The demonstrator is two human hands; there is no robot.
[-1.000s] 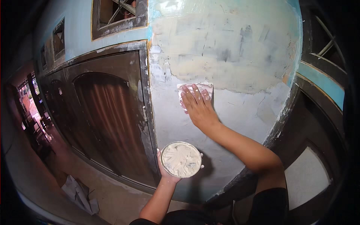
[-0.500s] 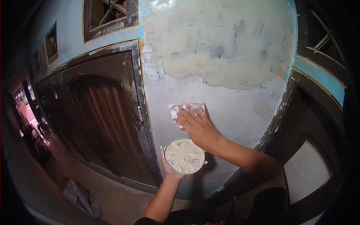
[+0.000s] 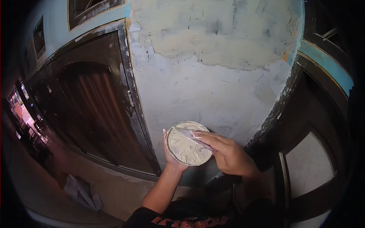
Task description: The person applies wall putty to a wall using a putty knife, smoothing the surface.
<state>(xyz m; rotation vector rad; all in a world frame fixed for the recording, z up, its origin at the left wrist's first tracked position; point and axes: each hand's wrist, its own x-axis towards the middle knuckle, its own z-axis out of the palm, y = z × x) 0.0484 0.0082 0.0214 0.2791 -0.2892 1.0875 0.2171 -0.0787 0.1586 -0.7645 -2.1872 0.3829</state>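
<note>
Taking the round tub [image 3: 197, 165] as the clock's centre, the person's left hand [image 3: 171, 157] cups it from seven to nine o'clock, its underside grip hidden, and the pale paste [image 3: 182, 150] faces up inside. The right hand [image 3: 230, 155], at about four o'clock, has a thin flat spreader [image 3: 187, 133] pinched between fingers and thumb. The hands are apart, with the tub between them. The spreader lies over the upper part of the tub, its long axis running from roughly ten o'clock to four, its far end near the rim; whether its lower edge touches the paste cannot be told. The right hand is the nearer one to the spreader. The patchy wall [image 3: 205, 91] rises at twelve o'clock, and a dark door [image 3: 89, 98] stands at ten.
</note>
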